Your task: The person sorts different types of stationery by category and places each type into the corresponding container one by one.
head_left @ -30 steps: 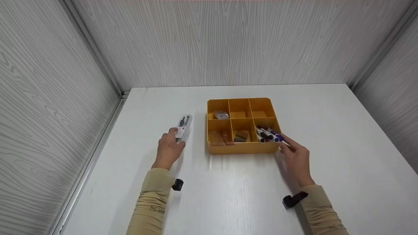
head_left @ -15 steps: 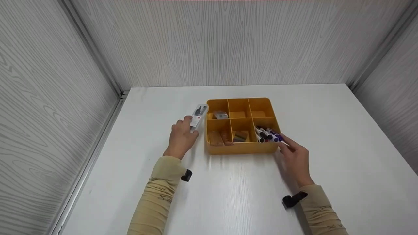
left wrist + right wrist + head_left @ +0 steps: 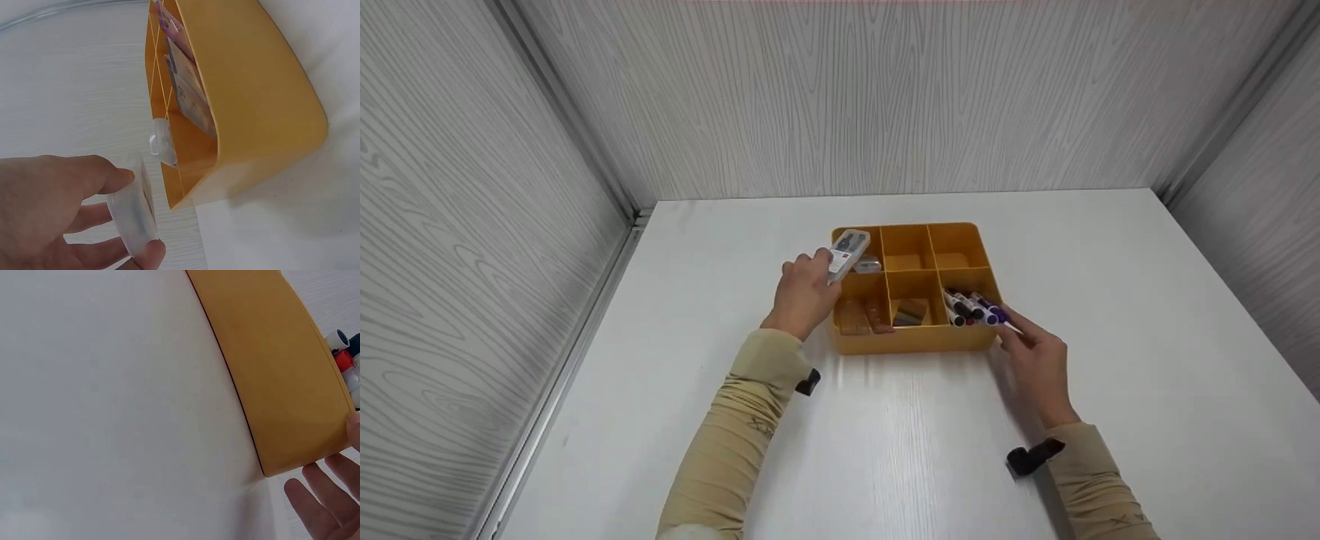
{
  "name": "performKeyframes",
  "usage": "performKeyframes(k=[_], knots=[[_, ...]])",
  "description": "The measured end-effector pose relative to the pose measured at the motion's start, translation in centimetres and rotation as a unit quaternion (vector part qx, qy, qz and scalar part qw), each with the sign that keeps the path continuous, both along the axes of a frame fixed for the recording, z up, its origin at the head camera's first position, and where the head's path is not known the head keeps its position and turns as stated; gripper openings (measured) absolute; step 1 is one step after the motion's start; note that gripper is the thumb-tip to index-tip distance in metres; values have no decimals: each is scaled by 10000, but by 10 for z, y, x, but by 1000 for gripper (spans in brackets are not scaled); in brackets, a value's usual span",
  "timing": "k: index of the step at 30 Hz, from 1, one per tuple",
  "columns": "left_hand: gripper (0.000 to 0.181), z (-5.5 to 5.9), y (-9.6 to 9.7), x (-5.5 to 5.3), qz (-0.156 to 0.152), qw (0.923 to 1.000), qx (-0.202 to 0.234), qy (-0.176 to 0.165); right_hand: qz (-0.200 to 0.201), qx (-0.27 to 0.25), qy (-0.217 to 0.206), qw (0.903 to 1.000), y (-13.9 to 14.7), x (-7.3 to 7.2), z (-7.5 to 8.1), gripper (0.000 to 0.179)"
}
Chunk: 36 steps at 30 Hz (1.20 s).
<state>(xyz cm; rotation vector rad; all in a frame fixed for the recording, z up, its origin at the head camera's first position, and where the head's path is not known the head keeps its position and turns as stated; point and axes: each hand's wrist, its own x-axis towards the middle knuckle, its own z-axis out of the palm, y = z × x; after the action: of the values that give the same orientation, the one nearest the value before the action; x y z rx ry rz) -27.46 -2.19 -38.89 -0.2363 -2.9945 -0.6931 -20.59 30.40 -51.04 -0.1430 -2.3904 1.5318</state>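
Note:
My left hand pinches a clear plastic case with a white label and dark tools inside, possibly a compass set. It is held tilted over the back-left compartment of a yellow divided organizer. In the left wrist view, thumb and fingers grip the translucent case by its edges, close to the organizer's rim. At the organizer's front-right corner, my right hand holds the wall, thumb at the rim and fingers along the outer side. Several markers lie in the compartment beside it.
A small clear box sits in the back-left compartment under the case. Clear brownish-looking packs fill the front-left one, and a dark striped item lies in the front-middle one. White table surrounds the organizer; panel walls enclose it.
My left hand has lifted the clear case off the table and carried it right and away from me, over the organizer. My right hand has stayed at the organizer's corner.

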Motion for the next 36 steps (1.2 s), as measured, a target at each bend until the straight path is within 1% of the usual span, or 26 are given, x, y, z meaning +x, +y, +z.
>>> performKeyframes(k=[4,9,15,18,23,27,31,36], knots=[[39,4,6,-4,-49,9999,-50,-94,-4,-7,-30,10000,0,0,0,43],[35,7,15,-9,-64,9998,-75,-173,-25,-144,-18,9999,-1,0,-1,42],[27,10,23,-14,-166,9994,-295,-81,-68,-2,27,10000,-1,1,-1,40],[26,10,27,-16,-195,9992,-351,51,-90,16,-10,10000,-1,1,0,40],[27,7,32,-18,-241,9977,-356,522,-76,-12,-30,10000,-1,0,0,40],[26,5,35,-19,-293,9965,-290,723,-84,2,18,10000,-1,0,0,40],[23,3,39,-21,-248,9970,-272,680,-44,28,85,10000,-1,0,0,40],[24,1,43,-25,-34,9987,-192,481,-20,12,80,10000,0,1,0,40]])
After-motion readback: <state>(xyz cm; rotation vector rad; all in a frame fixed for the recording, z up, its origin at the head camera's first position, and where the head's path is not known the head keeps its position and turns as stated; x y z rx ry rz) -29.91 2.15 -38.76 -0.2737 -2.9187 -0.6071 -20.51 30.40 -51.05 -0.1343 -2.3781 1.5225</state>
